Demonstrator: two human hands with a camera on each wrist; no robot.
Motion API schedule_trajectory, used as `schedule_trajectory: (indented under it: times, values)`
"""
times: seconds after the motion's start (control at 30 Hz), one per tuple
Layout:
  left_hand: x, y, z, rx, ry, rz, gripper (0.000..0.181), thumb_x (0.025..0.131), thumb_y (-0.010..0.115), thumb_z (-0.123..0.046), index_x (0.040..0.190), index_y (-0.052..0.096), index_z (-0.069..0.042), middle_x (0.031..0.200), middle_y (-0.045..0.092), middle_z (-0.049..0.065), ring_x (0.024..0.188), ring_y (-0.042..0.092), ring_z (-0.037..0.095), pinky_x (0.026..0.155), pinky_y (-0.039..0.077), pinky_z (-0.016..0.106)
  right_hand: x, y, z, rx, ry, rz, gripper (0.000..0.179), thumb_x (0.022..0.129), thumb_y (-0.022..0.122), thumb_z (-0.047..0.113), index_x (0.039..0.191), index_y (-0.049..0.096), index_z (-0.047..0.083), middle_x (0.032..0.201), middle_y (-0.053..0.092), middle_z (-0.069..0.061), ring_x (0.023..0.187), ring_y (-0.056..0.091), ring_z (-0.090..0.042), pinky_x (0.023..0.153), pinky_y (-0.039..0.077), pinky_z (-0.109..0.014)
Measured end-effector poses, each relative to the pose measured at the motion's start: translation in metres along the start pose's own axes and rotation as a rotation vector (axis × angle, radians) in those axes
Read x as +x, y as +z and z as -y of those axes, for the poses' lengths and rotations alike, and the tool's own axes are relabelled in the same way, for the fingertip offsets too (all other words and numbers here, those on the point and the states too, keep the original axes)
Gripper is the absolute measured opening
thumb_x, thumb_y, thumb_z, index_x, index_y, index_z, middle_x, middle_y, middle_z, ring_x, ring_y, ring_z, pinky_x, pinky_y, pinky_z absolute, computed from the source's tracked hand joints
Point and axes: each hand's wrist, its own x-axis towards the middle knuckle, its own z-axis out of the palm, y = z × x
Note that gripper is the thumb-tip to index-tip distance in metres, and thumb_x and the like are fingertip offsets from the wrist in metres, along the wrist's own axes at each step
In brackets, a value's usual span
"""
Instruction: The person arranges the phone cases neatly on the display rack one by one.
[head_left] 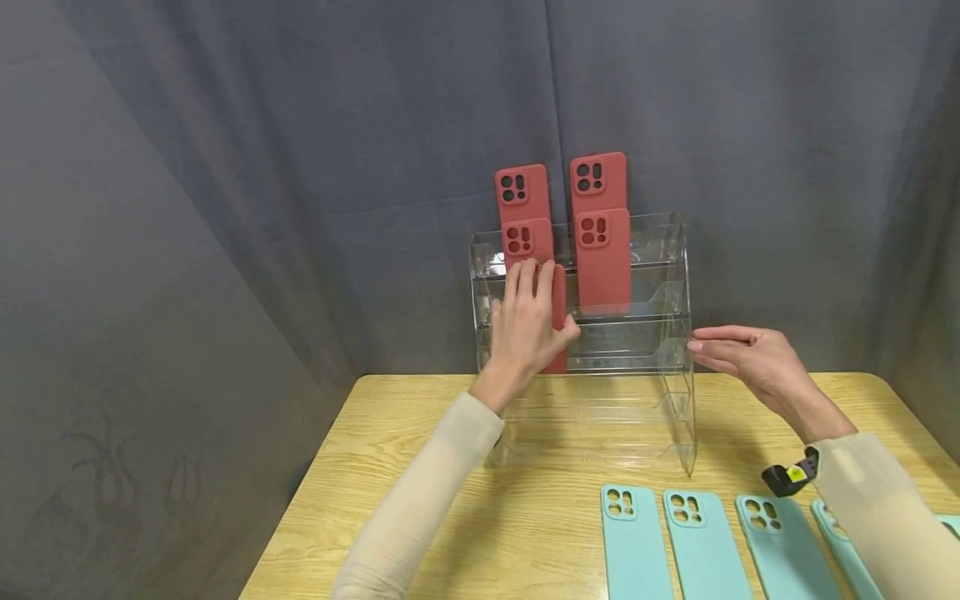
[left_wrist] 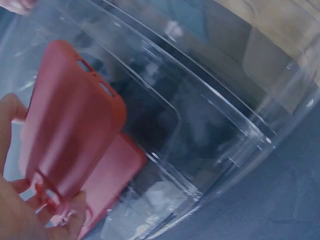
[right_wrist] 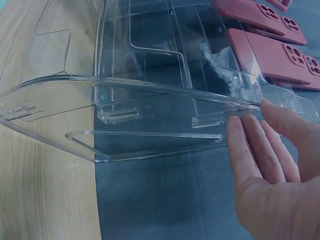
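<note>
"What does the held case look like?"

"The held case (left_wrist: 70, 125) is plain coral red, with rounded corners, small slots along one end edge and camera cut-outs at the other, partly under the fingers."

"And where is it?"

"At the front of the clear rack (head_left: 626, 371), toward ten o'clock from the rack's middle. One pair of red cases (head_left: 534, 204) stands staggered at eleven, another pair (head_left: 604, 267) at twelve. I can't tell whether its lower end meets a tier."

"How is the left hand (head_left: 521, 325) set?"

"It reaches up from seven o'clock and grips the held case, fingers over the camera end, thumb out toward the side edge."

"The right hand (head_left: 757, 362)?"

"At three o'clock, in a narrow pinch on the rack's side panel: fingers nearly straight, thumb at the edge. A small black device (head_left: 783, 479) sits on that wrist. Both arms wear pale sleeves (head_left: 423, 508)."

"What about the surroundings?"

"The rack stands on a light wood-grain table (head_left: 405, 433). Mint cases (head_left: 711, 542) lie in a row toward five o'clock, the farthest one cut off by the view's edge. Grey-blue curtain (head_left: 375, 167) hangs behind at twelve and along both sides."
</note>
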Motion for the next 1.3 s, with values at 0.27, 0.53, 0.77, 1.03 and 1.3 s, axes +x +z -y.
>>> schedule_trajectory:
  times: [0.27,0.53,0.77,1.03,1.3]
  values:
    - [0.018,0.017,0.007,0.075,-0.026,-0.081,0.081,0.087,0.075,-0.045,0.154,0.046,-0.011,0.152,0.052,0.014,0.145,0.049,0.032,0.074,0.063,0.051,-0.002,0.000,0.001,0.019,-0.001,0.006,0.042,0.096,0.079,0.030,0.131,0.071,0.007,0.100,0.075,0.026,0.096,0.073,0.008,0.088,0.061,-0.015]
    - [0.016,0.036,0.010,0.120,-0.051,-0.093,0.080,0.087,0.076,-0.045,0.153,0.047,-0.011,0.150,0.053,0.015,0.143,0.050,0.032,0.070,0.063,0.048,0.000,0.000,0.002,0.000,0.021,0.009,0.051,0.095,0.079,0.035,0.135,0.068,0.005,0.101,0.074,0.028,0.097,0.072,0.009,0.088,0.060,-0.014]
    - [0.007,0.046,0.008,0.117,-0.065,-0.070,0.080,0.089,0.075,-0.046,0.155,0.047,-0.010,0.151,0.053,0.015,0.143,0.050,0.033,0.077,0.065,0.052,0.000,0.000,-0.001,-0.015,0.016,0.011,0.057,0.096,0.079,0.035,0.139,0.063,0.000,0.100,0.074,0.028,0.097,0.072,0.009,0.088,0.060,-0.013]
    - [-0.001,0.048,0.004,0.130,-0.055,-0.039,0.080,0.090,0.073,-0.048,0.156,0.045,-0.011,0.153,0.052,0.013,0.145,0.049,0.032,0.079,0.065,0.050,0.000,0.000,-0.001,-0.028,0.009,-0.004,0.060,0.096,0.079,0.035,0.140,0.063,-0.002,0.099,0.074,0.028,0.096,0.072,0.009,0.087,0.060,-0.013]
    - [-0.010,0.053,0.005,0.158,-0.061,-0.036,0.081,0.090,0.074,-0.048,0.156,0.046,-0.012,0.154,0.052,0.013,0.145,0.049,0.032,0.080,0.065,0.051,0.001,0.003,0.000,-0.052,0.010,-0.013,0.063,0.096,0.078,0.036,0.141,0.060,-0.004,0.098,0.072,0.030,0.094,0.071,0.010,0.087,0.059,-0.012]
